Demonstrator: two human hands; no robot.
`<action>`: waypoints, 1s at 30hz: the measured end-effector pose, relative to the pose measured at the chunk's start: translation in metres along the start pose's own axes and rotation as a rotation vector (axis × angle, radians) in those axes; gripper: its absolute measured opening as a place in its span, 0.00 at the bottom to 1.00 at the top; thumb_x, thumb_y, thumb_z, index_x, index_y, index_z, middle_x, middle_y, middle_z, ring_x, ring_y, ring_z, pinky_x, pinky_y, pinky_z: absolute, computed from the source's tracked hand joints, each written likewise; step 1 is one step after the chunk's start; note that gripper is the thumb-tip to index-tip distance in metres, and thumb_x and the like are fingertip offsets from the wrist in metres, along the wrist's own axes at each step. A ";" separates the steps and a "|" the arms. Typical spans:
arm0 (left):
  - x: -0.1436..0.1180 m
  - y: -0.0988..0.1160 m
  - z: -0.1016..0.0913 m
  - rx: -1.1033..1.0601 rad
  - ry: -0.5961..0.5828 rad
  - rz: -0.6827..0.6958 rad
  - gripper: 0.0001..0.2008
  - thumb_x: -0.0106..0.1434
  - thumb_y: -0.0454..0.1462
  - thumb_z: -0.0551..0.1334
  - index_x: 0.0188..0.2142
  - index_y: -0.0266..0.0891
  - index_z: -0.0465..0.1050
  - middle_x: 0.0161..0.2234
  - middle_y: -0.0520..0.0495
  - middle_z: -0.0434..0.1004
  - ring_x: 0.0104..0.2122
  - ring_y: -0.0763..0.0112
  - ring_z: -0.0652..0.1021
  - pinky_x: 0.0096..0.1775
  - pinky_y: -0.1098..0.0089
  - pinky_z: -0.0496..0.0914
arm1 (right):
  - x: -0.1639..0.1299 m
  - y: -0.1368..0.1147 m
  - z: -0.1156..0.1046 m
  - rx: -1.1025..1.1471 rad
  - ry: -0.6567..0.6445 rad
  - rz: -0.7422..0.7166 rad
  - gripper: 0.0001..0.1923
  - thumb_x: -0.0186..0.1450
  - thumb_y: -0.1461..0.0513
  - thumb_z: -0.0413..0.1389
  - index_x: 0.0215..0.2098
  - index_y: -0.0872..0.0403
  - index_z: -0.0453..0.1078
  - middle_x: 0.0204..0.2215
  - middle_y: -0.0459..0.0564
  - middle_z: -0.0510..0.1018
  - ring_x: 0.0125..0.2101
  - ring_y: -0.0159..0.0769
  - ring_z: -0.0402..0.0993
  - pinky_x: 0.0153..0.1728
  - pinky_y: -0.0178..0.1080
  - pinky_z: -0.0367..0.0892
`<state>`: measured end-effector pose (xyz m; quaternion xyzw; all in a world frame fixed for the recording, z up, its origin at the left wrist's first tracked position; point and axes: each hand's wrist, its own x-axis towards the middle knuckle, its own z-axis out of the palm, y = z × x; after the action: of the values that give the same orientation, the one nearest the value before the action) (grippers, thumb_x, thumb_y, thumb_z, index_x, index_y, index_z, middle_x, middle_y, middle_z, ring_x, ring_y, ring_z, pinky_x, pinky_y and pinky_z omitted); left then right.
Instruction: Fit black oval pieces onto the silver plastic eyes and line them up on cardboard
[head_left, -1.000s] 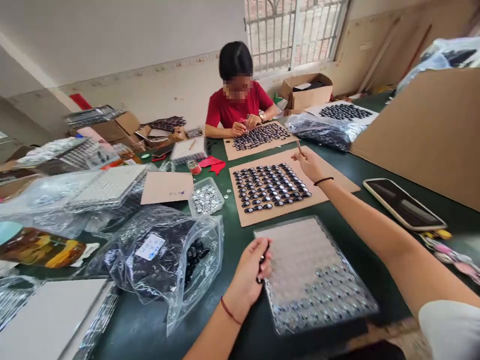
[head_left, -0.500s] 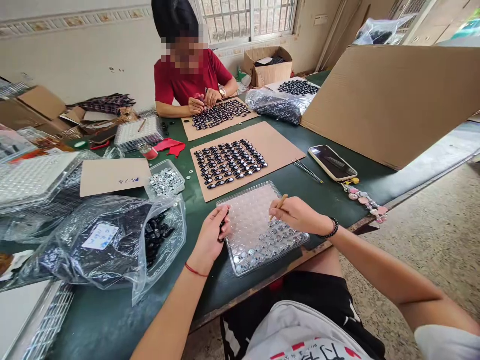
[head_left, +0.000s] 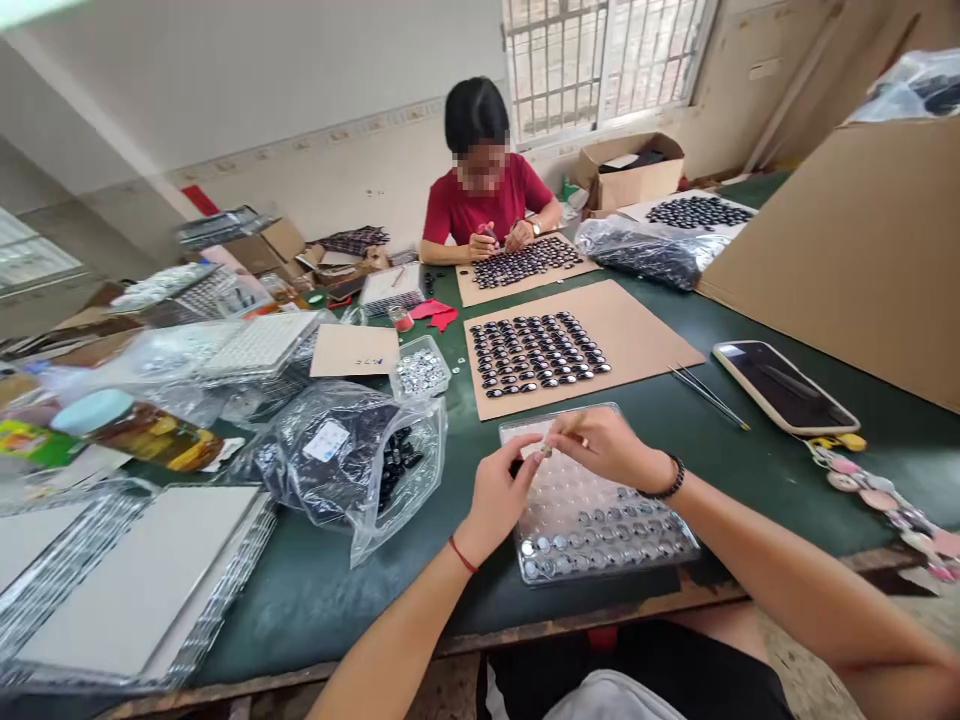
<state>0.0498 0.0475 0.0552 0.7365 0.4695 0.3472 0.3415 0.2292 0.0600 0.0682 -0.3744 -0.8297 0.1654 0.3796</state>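
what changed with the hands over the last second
The right hand came back from the far cardboard sheet to the clear blister tray, and now both hands meet over it, the left hand raised to it, pinching a small piece. Tray, bag and phone stayed put.

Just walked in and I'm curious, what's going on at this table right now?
A person seated at a green table has both hands over a clear plastic blister tray. The left hand and right hand meet at a small piece pinched between the fingertips. Only the tray's near rows hold silvery round pieces. Beyond it, a cardboard sheet carries rows of dark shiny pieces. Across the table, a co-worker in a red shirt handles similar pieces.
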 end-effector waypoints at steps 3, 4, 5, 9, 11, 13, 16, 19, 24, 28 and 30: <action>-0.001 -0.005 0.000 0.119 -0.066 0.107 0.14 0.61 0.40 0.51 0.42 0.41 0.71 0.36 0.48 0.76 0.34 0.70 0.74 0.38 0.71 0.65 | -0.013 0.000 0.010 0.021 -0.021 -0.060 0.13 0.66 0.59 0.47 0.29 0.56 0.69 0.24 0.48 0.74 0.24 0.30 0.69 0.25 0.31 0.59; -0.002 -0.007 0.001 0.152 -0.095 0.131 0.13 0.62 0.39 0.51 0.41 0.41 0.71 0.38 0.47 0.76 0.37 0.69 0.74 0.39 0.71 0.65 | -0.018 0.000 0.012 -0.003 -0.025 -0.075 0.13 0.66 0.59 0.47 0.29 0.56 0.69 0.24 0.48 0.73 0.25 0.31 0.69 0.26 0.32 0.59; -0.002 -0.009 0.002 0.185 -0.123 0.146 0.13 0.62 0.39 0.51 0.40 0.41 0.72 0.38 0.47 0.76 0.37 0.69 0.74 0.40 0.71 0.65 | -0.022 0.000 0.013 -0.034 -0.026 -0.086 0.12 0.66 0.59 0.47 0.30 0.56 0.69 0.24 0.49 0.73 0.25 0.32 0.69 0.27 0.33 0.59; -0.002 -0.011 0.003 0.284 -0.188 0.137 0.13 0.62 0.39 0.50 0.38 0.40 0.71 0.35 0.48 0.76 0.35 0.70 0.74 0.37 0.72 0.64 | -0.028 0.001 0.012 -0.113 -0.033 -0.135 0.10 0.66 0.61 0.48 0.33 0.56 0.68 0.22 0.48 0.72 0.23 0.32 0.67 0.25 0.34 0.57; -0.001 -0.009 0.002 0.319 -0.194 0.104 0.12 0.62 0.39 0.50 0.35 0.40 0.70 0.32 0.49 0.76 0.31 0.71 0.74 0.34 0.73 0.63 | -0.028 0.000 0.012 -0.128 -0.026 -0.157 0.09 0.65 0.61 0.48 0.32 0.56 0.68 0.22 0.47 0.72 0.22 0.32 0.66 0.24 0.35 0.56; 0.000 -0.007 0.002 0.317 -0.182 0.062 0.11 0.61 0.40 0.51 0.33 0.39 0.70 0.28 0.49 0.74 0.28 0.71 0.72 0.31 0.73 0.62 | -0.028 -0.001 0.012 -0.128 -0.011 -0.151 0.09 0.65 0.61 0.49 0.31 0.55 0.68 0.21 0.46 0.71 0.22 0.31 0.65 0.24 0.35 0.55; 0.003 -0.005 0.001 0.179 -0.127 -0.022 0.11 0.61 0.41 0.51 0.29 0.38 0.69 0.26 0.51 0.72 0.27 0.73 0.70 0.30 0.73 0.60 | -0.026 -0.003 0.013 -0.100 0.055 -0.077 0.10 0.65 0.61 0.49 0.29 0.55 0.68 0.22 0.46 0.72 0.22 0.31 0.66 0.24 0.35 0.57; 0.008 -0.007 0.000 -0.127 -0.082 -0.206 0.13 0.58 0.43 0.54 0.25 0.37 0.66 0.21 0.53 0.65 0.22 0.77 0.65 0.26 0.75 0.58 | -0.023 -0.004 0.010 0.003 0.155 0.027 0.09 0.64 0.61 0.50 0.29 0.55 0.69 0.23 0.46 0.73 0.23 0.31 0.69 0.25 0.33 0.60; 0.014 -0.009 -0.006 -0.629 0.035 -0.488 0.14 0.54 0.47 0.57 0.27 0.37 0.65 0.15 0.59 0.52 0.14 0.83 0.52 0.18 0.77 0.47 | -0.021 -0.002 0.000 0.312 0.373 0.285 0.09 0.64 0.60 0.51 0.28 0.55 0.67 0.20 0.45 0.71 0.18 0.28 0.68 0.19 0.30 0.64; 0.010 -0.003 -0.004 -0.638 -0.017 -0.465 0.17 0.53 0.45 0.60 0.37 0.35 0.70 0.16 0.58 0.54 0.15 0.84 0.55 0.18 0.77 0.48 | -0.021 -0.004 -0.001 0.409 0.406 0.316 0.09 0.63 0.60 0.52 0.28 0.56 0.68 0.20 0.46 0.72 0.18 0.29 0.69 0.19 0.31 0.67; 0.007 -0.001 0.000 -0.626 -0.069 -0.456 0.18 0.52 0.44 0.61 0.39 0.34 0.71 0.17 0.57 0.56 0.16 0.83 0.57 0.18 0.77 0.49 | -0.020 -0.005 0.003 0.426 0.364 0.291 0.09 0.63 0.60 0.52 0.28 0.56 0.68 0.21 0.46 0.71 0.18 0.29 0.69 0.19 0.32 0.67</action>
<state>0.0513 0.0542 0.0558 0.4845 0.4809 0.3638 0.6337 0.2334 0.0418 0.0591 -0.4248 -0.6324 0.3184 0.5642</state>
